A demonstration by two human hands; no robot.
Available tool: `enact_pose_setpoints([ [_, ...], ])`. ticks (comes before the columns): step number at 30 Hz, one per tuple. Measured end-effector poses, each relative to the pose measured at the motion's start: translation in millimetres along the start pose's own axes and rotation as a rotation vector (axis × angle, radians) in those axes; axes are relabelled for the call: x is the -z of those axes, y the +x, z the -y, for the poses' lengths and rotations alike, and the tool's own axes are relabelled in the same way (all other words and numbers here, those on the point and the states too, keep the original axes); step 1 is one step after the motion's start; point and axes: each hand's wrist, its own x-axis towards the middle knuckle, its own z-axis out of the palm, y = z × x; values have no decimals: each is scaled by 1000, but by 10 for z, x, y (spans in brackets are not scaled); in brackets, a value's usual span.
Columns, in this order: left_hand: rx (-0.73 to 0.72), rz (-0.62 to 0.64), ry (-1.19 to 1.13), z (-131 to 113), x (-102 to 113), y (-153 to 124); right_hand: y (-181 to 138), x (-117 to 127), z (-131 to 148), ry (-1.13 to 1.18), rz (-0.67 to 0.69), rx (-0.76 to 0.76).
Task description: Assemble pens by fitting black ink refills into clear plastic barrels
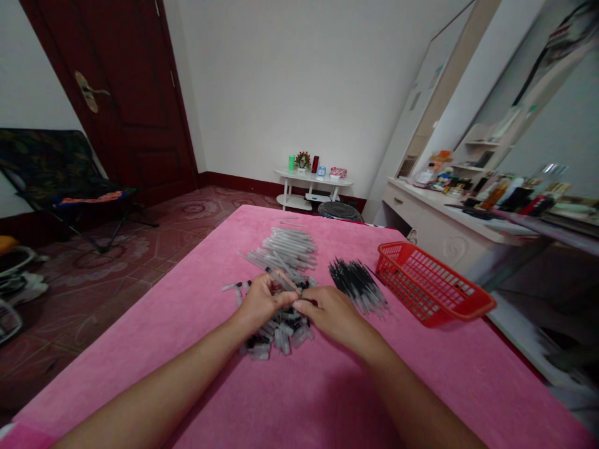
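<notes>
My left hand (260,302) is closed round a clear pen (282,280) with a dark far end, tilted above the pile. My right hand (334,313) pinches the pen's near end, its fingertips meeting my left thumb. What exactly lies between the right fingertips is too small to tell. Under both hands spreads a heap of clear pen caps (282,340) with black parts among them. Beyond the hands lies a stack of clear pen barrels (291,246). To the right of my right hand rests a bundle of black ink refills (356,284).
A red plastic basket (433,287) stands at the right edge of the pink-covered table (187,349). A dressing table (449,218) crowded with bottles is on the right. Behind are a low white shelf (313,181) and a round dark stool (340,211); a folding chair (56,168) stands left.
</notes>
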Motion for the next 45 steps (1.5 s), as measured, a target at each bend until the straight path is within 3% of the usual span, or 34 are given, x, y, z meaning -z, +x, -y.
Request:
enact_pose_setpoints([
  [3,-19,15,88,-4,7,17,1,49,35,-42,-79,13],
  [6,-20,-92,144,-55,169,102,38,242,-107,-37,-220,-47],
  [10,-95,-271,429,-134,648,275,1,712,-519,-179,-459,-258],
  [13,-113,-270,828,-155,1042,354,-131,1034,-877,-407,-561,-429],
  [17,13,-230,1085,-137,1374,373,-307,1256,-1221,-509,-491,-709],
  [20,128,-139,1085,-104,1493,376,-341,1299,-1301,-509,-496,-763],
  [23,229,-61,1037,-84,1551,374,-269,1253,-1223,-443,-611,-639],
  [26,282,61,942,-97,1528,353,-123,1072,-1015,-218,-616,-382],
  [29,307,184,810,-127,1418,320,26,745,-737,-19,-465,-139],
  [33,350,309,619,-138,1225,281,117,266,-439,82,-225,158],
  [37,324,282,535,-81,1111,266,118,-2,-359,111,-102,205],
  [40,277,175,601,-17,1084,291,125,-43,-378,138,-83,192],
  [43,112,-24,748,7,1044,327,146,-7,-393,176,-136,193],
  [45,-57,-80,793,-22,974,334,157,35,-381,209,-198,193],
])
